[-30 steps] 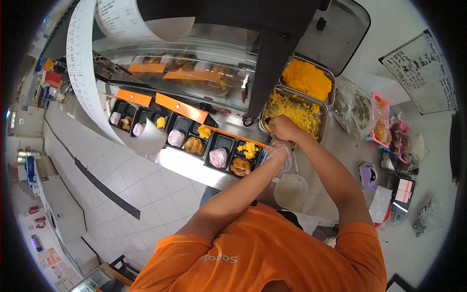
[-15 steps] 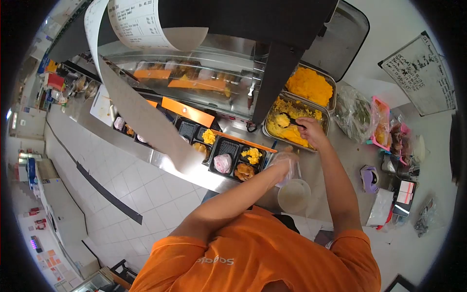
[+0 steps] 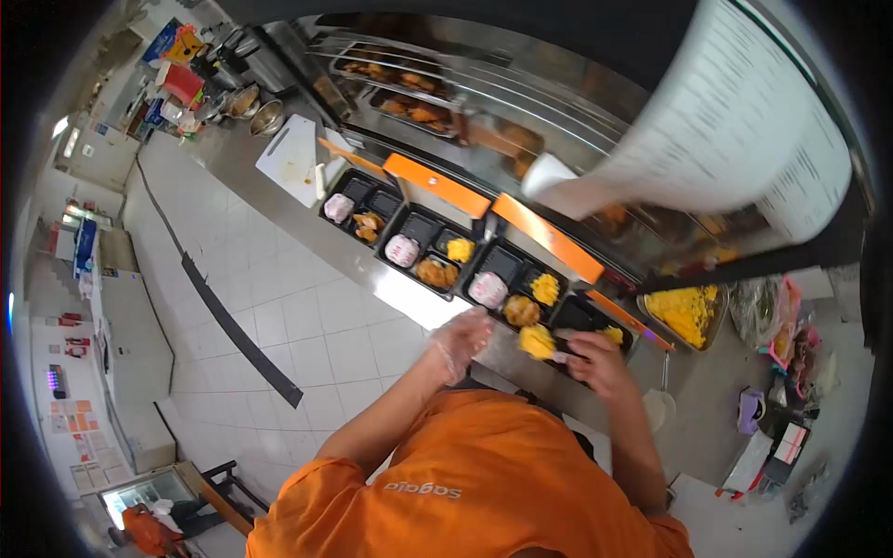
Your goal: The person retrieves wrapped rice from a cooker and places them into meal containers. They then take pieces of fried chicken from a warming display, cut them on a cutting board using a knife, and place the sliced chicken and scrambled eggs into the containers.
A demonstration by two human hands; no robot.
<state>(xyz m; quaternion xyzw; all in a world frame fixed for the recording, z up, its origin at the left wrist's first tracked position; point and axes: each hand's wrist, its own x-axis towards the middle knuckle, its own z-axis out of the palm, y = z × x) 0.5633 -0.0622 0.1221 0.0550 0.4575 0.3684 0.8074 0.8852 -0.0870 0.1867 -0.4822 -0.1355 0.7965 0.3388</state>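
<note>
My right hand (image 3: 600, 365) grips a serving spoon; its handle is mostly hidden in my fingers. A mound of yellow scrambled egg (image 3: 537, 341) sits on the spoon, over the front edge of the black meal boxes. My left hand (image 3: 458, 346), in a clear plastic glove, hovers in front of the boxes with loosely bent fingers and nothing visible in it. Nearest is a compartment box (image 3: 503, 264) with a wrapped white-and-pink bundle (image 3: 487, 289), fried chicken (image 3: 521, 311) and yellow egg (image 3: 545, 288). Another box (image 3: 416, 226) to its left holds similar food.
A box (image 3: 358, 186) stands farther left, beside a white cutting board (image 3: 290, 160). A metal tray of yellow food (image 3: 684, 312) and a pale round container (image 3: 659, 409) are at right. Receipt paper (image 3: 735, 112) hangs close, hiding part of the glass display case (image 3: 465, 84).
My right hand has gone from the egg tray to the boxes, carrying a spoonful of egg. My left hand has moved left, away from the pale round container. The view has swung left.
</note>
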